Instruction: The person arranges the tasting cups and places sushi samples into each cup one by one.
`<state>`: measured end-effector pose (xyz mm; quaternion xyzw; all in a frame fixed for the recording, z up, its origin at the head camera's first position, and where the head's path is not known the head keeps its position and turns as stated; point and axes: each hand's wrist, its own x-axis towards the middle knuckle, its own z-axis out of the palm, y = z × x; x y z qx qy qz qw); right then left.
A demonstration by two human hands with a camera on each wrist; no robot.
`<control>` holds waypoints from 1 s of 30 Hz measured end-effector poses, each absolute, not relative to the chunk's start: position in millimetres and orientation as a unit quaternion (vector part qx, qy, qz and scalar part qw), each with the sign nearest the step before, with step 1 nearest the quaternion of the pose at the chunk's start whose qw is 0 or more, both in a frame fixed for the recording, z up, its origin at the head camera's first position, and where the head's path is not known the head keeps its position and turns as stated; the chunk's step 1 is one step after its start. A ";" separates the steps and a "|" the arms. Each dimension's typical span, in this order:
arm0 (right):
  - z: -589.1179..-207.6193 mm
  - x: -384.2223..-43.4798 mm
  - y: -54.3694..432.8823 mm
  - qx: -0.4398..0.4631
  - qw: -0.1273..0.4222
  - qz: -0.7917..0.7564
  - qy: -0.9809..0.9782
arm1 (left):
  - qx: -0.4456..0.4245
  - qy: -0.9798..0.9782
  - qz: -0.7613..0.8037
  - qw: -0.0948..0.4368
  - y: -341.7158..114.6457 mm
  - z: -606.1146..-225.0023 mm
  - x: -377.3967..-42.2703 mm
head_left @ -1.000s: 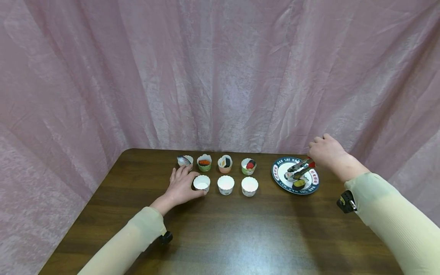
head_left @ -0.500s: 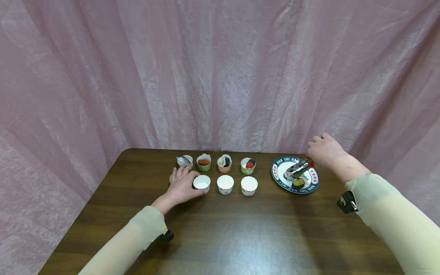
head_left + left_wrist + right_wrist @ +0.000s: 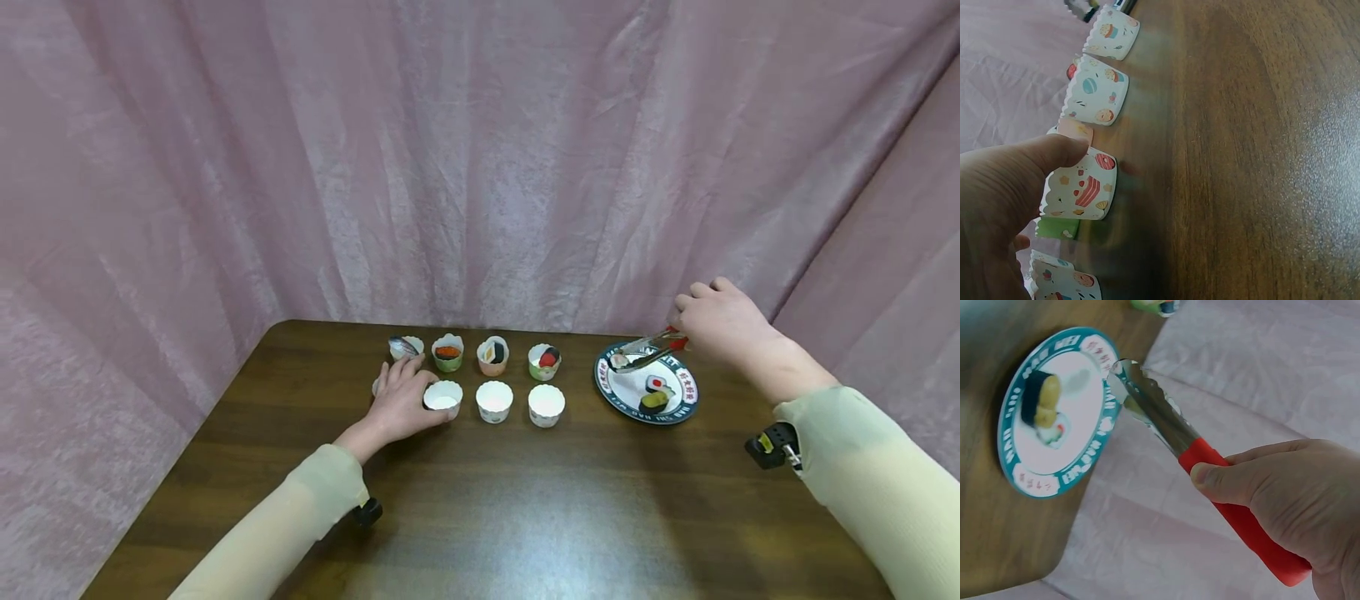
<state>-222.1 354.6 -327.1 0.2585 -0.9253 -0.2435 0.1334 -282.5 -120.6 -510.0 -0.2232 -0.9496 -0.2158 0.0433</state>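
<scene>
My right hand [image 3: 723,323] grips red-handled metal tongs [image 3: 1175,434] above the plate [image 3: 626,386]. Between the tong tips in the head view is a small pale sushi piece [image 3: 619,360], its details unclear. A yellow-topped sushi piece [image 3: 1047,400] with a dark wrap and a white roll with a red centre [image 3: 656,382] lie on the plate. My left hand [image 3: 397,404] holds a white paper cup [image 3: 1082,190] at the left of the front row, thumb on its near side. Its other fingers are partly hidden in the left wrist view.
Behind stand cups with sushi: a silvery-topped piece [image 3: 405,346], an orange-topped one [image 3: 447,352], a black-and-white one [image 3: 493,353] and a red one [image 3: 549,357]. Two white cups [image 3: 494,402] stand right of the held cup. Another cup [image 3: 376,387] is mostly behind my left hand.
The tongs have risen from the middle of the plate toward its far left side with a pale sushi piece, uncovering the red-centred roll. My left hand stays on the cup.
</scene>
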 end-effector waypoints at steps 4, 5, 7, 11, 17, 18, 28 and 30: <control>-319.1 -219.0 349.4 0.264 0.155 -0.233 -0.923 | -0.223 -0.949 -0.218 0.041 -118.2 -506.8 -280.2; -317.9 -218.4 346.9 0.268 0.162 -0.230 -0.921 | -0.222 -0.949 -0.219 0.041 -117.9 -506.5 -279.4; -316.1 -217.6 340.7 0.277 0.176 -0.224 -0.918 | -0.221 -0.950 -0.217 0.039 -117.7 -509.2 -279.2; -316.8 -217.9 322.3 0.296 0.193 -0.220 -0.909 | -0.221 -0.949 -0.222 0.040 -118.0 -518.0 -279.6; -323.0 -222.1 285.9 0.335 0.218 -0.230 -0.887 | -0.214 -0.949 -0.227 0.040 -118.7 -523.2 -279.7; -323.5 -222.8 279.7 0.342 0.224 -0.229 -0.883 | -0.213 -0.950 -0.225 0.040 -118.5 -522.5 -279.8; -329.9 -235.2 229.6 0.398 0.271 -0.218 -0.849 | -0.215 -0.950 -0.224 0.043 -111.9 -507.6 -276.8; -332.2 -237.3 224.7 0.404 0.275 -0.214 -0.846 | -0.213 -0.951 -0.219 0.037 -110.2 -506.7 -276.6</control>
